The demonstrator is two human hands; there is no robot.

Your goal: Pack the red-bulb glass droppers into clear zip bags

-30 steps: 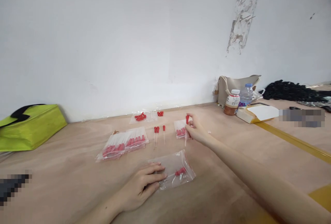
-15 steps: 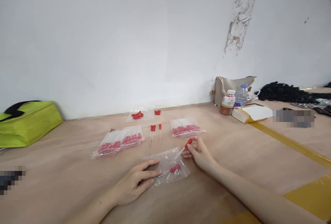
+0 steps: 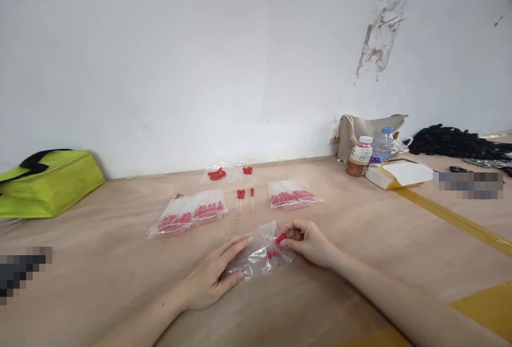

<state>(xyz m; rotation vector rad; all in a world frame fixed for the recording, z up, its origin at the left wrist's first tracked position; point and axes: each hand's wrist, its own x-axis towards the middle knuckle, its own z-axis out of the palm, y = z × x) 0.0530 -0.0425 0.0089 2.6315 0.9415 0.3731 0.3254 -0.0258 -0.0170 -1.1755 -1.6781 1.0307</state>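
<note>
droppers [image 3: 242,195] between packed bags [image 3: 208,208], single bag [image 3: 256,255] in front, tote [image 3: 370,126] behind bottles [image 3: 359,160]

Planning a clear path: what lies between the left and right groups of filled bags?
Three red-topped droppers lie between the left group and the right group in the head view.

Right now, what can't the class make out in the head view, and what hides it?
Head view throughout:
Dropper in the right hand: stem, lost in glare from the clear bag.
Green bag: far end, cut off by the left edge.
Dark object: blurred into blocks, cut off there too.
Brown bottle: label print, too small.
Beige bag: lower front, partly behind the brown bottle.
</note>
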